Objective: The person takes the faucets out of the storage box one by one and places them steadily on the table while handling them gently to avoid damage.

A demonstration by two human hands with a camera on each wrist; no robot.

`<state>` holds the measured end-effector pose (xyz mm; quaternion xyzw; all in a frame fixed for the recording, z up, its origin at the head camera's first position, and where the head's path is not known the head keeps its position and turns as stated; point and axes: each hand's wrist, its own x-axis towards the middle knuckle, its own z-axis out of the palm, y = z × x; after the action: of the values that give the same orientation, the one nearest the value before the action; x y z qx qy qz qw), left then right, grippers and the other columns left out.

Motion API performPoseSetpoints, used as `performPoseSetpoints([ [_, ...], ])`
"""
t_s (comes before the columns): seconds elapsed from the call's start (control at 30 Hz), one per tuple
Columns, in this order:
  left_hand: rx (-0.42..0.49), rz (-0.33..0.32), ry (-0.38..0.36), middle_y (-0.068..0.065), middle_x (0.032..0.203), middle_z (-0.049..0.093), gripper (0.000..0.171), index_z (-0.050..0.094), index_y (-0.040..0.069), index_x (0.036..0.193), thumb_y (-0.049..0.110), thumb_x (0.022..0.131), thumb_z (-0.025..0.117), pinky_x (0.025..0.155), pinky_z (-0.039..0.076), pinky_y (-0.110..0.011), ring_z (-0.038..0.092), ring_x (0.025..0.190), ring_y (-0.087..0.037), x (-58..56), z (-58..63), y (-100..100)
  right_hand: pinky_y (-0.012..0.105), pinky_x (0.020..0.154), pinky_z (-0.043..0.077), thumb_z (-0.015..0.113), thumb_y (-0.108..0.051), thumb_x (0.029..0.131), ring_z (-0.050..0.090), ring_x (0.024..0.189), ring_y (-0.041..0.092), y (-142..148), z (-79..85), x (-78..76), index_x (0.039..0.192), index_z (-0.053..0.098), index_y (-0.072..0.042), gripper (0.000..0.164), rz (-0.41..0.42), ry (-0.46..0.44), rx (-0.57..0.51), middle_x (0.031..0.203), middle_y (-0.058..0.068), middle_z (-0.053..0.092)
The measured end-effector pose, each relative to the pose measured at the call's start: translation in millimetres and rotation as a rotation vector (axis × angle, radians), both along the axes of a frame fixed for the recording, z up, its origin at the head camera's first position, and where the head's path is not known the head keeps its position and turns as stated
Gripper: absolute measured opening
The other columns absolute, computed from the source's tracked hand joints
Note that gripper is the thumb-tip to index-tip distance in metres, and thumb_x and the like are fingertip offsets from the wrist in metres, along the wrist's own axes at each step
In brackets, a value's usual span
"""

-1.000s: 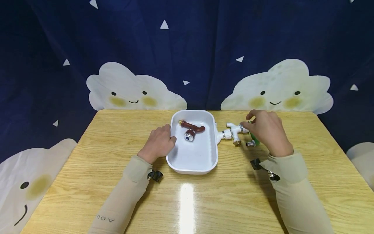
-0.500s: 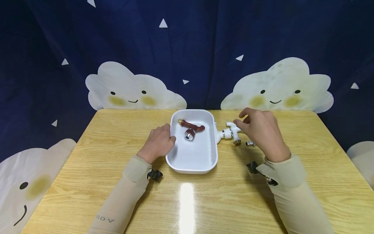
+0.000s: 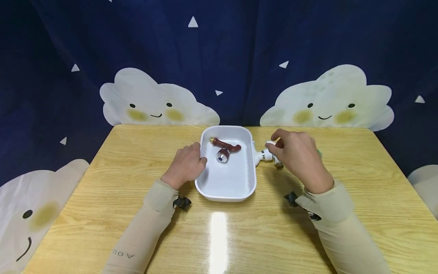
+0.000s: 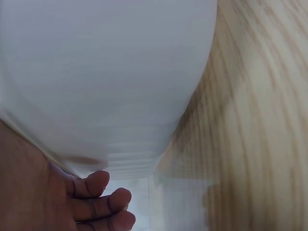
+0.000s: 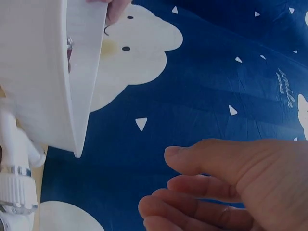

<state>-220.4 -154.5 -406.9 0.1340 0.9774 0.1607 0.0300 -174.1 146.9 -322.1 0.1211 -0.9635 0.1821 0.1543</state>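
A white plastic basin (image 3: 227,184) sits mid-table with a brown tap (image 3: 224,145) lying inside. My left hand (image 3: 184,166) grips its left rim, thumb over the inside edge; in the left wrist view, the fingers (image 4: 110,204) curl by the basin's outer wall. At the basin's right side lies a white tap (image 3: 267,155) with a ribbed collar (image 5: 18,190). My right hand (image 3: 301,156) hovers over the tap's right part and hides it. Nothing shows between its loosely bent fingers and thumb in the right wrist view, where they are apart from the basin.
A bit of a green object (image 3: 319,153) shows behind the right hand. Wooden table (image 3: 137,152) surrounds the basin, with a dark blue cloud-print curtain (image 3: 236,57) along its far edge.
My right hand has moved left, from beside the green object to over the white tap, and now covers the small metal fitting. My left hand keeps its hold on the basin.
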Motion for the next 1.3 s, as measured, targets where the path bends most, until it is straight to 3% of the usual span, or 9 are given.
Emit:
performPoseSetpoints([
  [0.23,-0.004,0.000,-0.013,-0.012,0.087,0.056,0.030,0.054,-0.001,0.109,0.026,0.099,0.045,0.071,0.042,-0.037,0.055,0.079,-0.029,-1.6,-1.5,0,0.040,0.064,0.051,0.074,-0.019,0.091,0.066,0.064,0.019,-10,-5.4,-1.2,0.099,0.075,-0.005,0.016,0.053,-0.037,0.015,0.077,0.006,0.076],
  [0.53,-0.003,0.004,-0.006,-0.013,0.086,0.057,0.030,0.054,-0.001,0.109,0.026,0.099,0.045,0.072,0.044,-0.039,0.055,0.079,-0.030,-0.8,-0.9,-1,0.042,0.065,0.054,0.078,-0.016,0.089,0.070,0.069,0.022,-21,-14.9,-3.4,0.093,0.075,-0.005,0.013,0.123,0.004,0.034,0.079,0.009,0.076],
  [1.0,-0.019,0.005,-0.012,-0.013,0.089,0.057,0.030,0.054,-0.001,0.108,0.026,0.099,0.045,0.077,0.046,-0.042,0.056,0.082,-0.030,-0.4,0.2,0,0.035,0.063,0.052,0.077,-0.019,0.091,0.062,0.067,0.018,-40,-34.3,-9.3,0.097,0.076,-0.005,0.016,0.201,-0.058,0.094,0.078,0.007,0.072],
  [1.3,-0.021,0.012,-0.002,-0.012,0.092,0.060,0.032,0.056,-0.001,0.111,0.027,0.098,0.045,0.082,0.046,-0.043,0.057,0.087,-0.031,-1.6,-1.5,-1,0.036,0.063,0.053,0.077,-0.018,0.090,0.062,0.067,0.018,-48,-45.8,-14.4,0.096,0.075,-0.005,0.015,0.255,-0.010,0.114,0.079,0.006,0.071],
])
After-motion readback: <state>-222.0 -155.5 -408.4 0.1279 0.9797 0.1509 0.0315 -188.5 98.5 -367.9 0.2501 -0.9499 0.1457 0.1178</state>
